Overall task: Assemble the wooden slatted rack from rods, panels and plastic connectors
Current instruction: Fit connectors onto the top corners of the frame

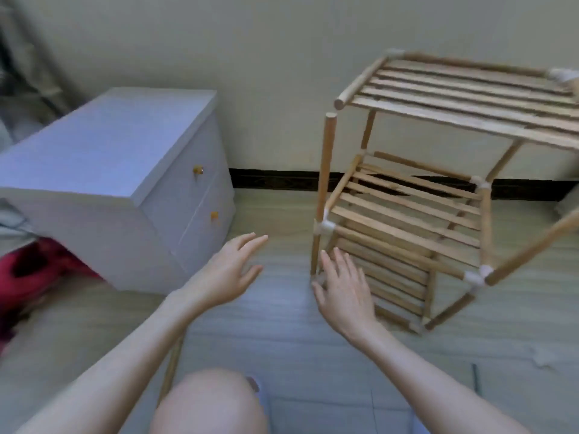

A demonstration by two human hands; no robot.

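Observation:
The wooden slatted rack (pixel 407 211) stands on the floor at the right with three slatted shelves joined by white plastic connectors (pixel 326 227). Its front left upright rod (pixel 326 164) ends bare, just below the free end of the top shelf's side rod (pixel 360 81). A rod (pixel 532 245) sticks out at an angle from the front right connector (pixel 477 275). My left hand (pixel 232 274) hovers with spread fingers to the left of the rack, holding nothing. With straight fingers, my right hand (pixel 341 286) reaches toward the rack's lower left corner. A loose rod (pixel 172 368) lies on the floor under my left forearm.
A white two-drawer cabinet (pixel 125 170) with amber knobs stands at the left, against the wall. Red cloth (pixel 34 270) lies beside its base. My bare knee (pixel 210 402) is at the bottom centre. A dark baseboard (pixel 275 180) runs along the wall behind the rack.

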